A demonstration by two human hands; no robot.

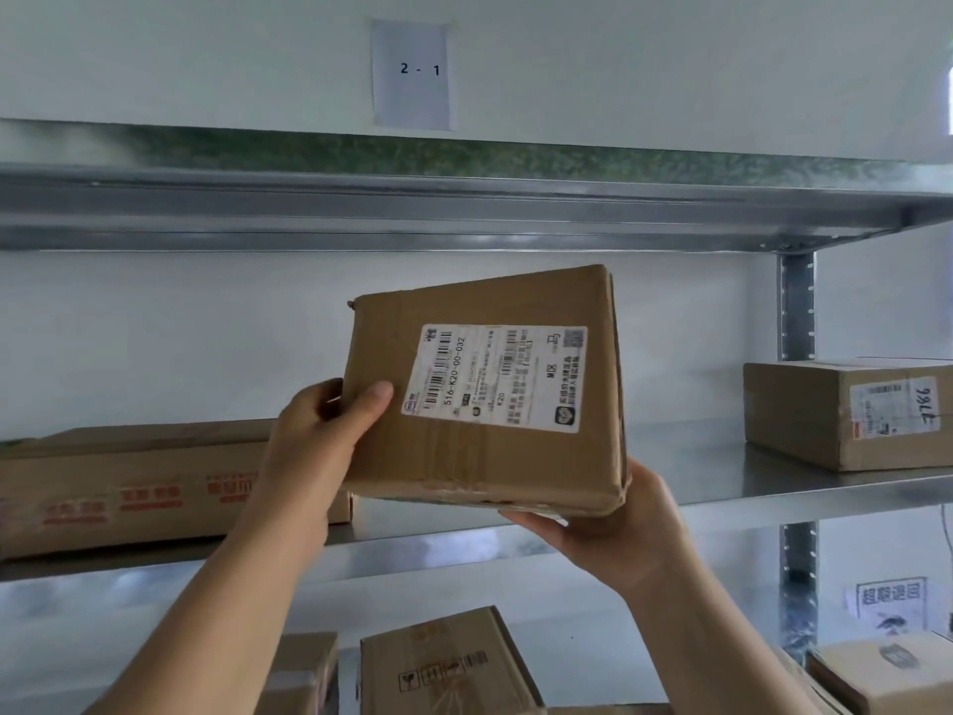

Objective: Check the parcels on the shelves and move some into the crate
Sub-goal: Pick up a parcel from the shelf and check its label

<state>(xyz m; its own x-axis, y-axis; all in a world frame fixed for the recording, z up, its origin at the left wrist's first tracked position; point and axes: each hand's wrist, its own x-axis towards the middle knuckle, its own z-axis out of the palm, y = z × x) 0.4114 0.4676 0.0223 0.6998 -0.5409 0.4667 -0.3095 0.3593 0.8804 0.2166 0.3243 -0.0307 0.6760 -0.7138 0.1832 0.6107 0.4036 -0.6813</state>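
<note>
Head view, single entry.

- Item in hand: cardboard parcel (485, 389), centre of frame, lifted clear of the middle shelf (722, 487) and tilted, with its printed face toward the camera.
- Shipping label (495, 376): white, on the facing side, turned sideways; the code "516-K20-00-032" is legible.
- Left hand (319, 430): grips the parcel's left edge, thumb on the front face and fingers behind.
- Right hand (608, 513): cups the lower right corner from beneath. The hands are apart, both clamped on the parcel.
- Also shelved: long flat carton (129, 482) at left; taped box (845, 415) at right; smaller parcels (443, 663) on the shelf below.
- Paper sign (412, 74), upper centre, reads "2 - 1".
- Crate: not in view.

Step judged: label check. To do it well, the person should hold the parcel steady, keep the thumb off the print, rotate it until the text reads level, and support it from below until the sorting decision is made.
</note>
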